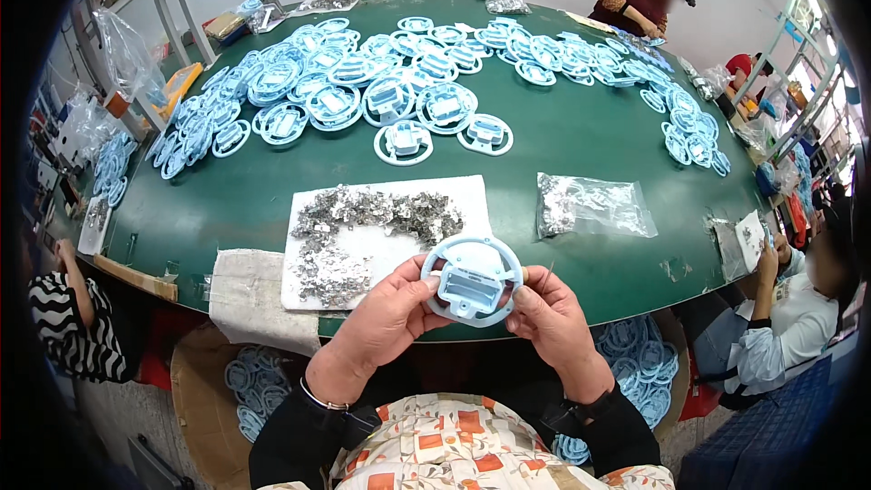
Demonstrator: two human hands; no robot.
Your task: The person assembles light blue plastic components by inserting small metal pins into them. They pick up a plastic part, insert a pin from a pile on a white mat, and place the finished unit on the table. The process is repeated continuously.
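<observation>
"Why does that canvas cloth (254,289) hang over the near edge, there on the left?"

"Perhaps to pad the edge for a forearm; that's my guess. Just beside it, the white foam board (474,195) seems to serve as a tray. Those small metal pieces (331,283) would scatter easily on the bare green tabletop (318,159), I'd think."

"And the left hand (386,307)?"

"Closed on the left side of a plastic steering wheel (471,289), thumb in front, fingers behind. Probably that steadies it, with the hollow side turned up to the person's eyes."

"So the wheel isn't resting on anything?"

"No, it's held up before the person's chest, over the near edge, by the lower right corner of the board."

"What about the right hand (548,313)?"

"Pinched shut on the right rim, thumb and finger close together. A thin dark sliver (550,272) pokes up by those fingertips; tool or wire, I can't tell."

"Further right there's a clear plastic bag (626,218)."

"Lying flat, pale bits gathered at its left end; likely put there to be near the right hand."

"How does the wheel itself look?"

"Light blue, round-rimmed, tilted a little. There's a boxy hub in the middle, its rectangular compartment open, and a small tab below. I see no metal in that compartment."
</observation>
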